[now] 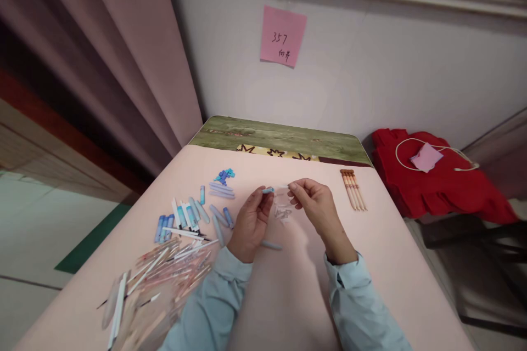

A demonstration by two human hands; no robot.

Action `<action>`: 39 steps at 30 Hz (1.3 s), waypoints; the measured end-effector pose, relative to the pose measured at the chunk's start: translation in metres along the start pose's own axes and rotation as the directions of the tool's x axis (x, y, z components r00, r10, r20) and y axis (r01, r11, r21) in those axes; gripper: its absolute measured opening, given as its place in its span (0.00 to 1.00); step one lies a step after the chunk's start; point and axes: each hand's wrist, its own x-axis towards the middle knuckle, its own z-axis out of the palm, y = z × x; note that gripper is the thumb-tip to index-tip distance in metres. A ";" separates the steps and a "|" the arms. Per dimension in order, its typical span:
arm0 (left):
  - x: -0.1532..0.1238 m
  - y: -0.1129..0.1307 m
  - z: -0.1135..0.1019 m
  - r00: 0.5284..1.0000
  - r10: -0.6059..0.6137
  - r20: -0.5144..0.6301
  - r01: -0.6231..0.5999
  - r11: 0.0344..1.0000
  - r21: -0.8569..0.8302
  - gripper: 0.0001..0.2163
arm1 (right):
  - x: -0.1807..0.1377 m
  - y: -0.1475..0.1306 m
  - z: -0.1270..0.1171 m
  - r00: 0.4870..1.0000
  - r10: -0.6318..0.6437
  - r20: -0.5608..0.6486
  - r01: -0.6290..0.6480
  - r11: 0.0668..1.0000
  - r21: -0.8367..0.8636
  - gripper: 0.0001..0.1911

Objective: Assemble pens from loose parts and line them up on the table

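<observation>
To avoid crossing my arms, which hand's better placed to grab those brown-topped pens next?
Probably your right hand: it's nearer the pens. Your left hand is farther off and holds a blue tube.

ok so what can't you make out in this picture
All in the head view:
Blue tube: one end hidden by the left hand.
What the right hand pinches, if anything: too small and faint.
Pile: cut off by the bottom edge, partly behind the left sleeve.
</observation>
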 end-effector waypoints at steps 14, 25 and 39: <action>-0.005 -0.002 0.000 0.992 0.075 0.102 -0.084 0.993 0.087 0.05 | -0.006 -0.008 0.002 0.994 -0.104 0.013 0.101 0.920 -0.380 0.16; -0.008 -0.007 0.001 0.995 -0.071 0.063 0.070 0.997 0.016 0.05 | -0.008 -0.004 0.016 0.994 -0.094 -0.058 0.076 0.962 -0.264 0.18; 0.002 0.019 0.001 0.986 -0.165 0.007 0.161 0.950 -0.269 0.11 | 0.022 0.049 -0.046 0.999 -0.040 0.027 0.048 0.779 -0.625 0.06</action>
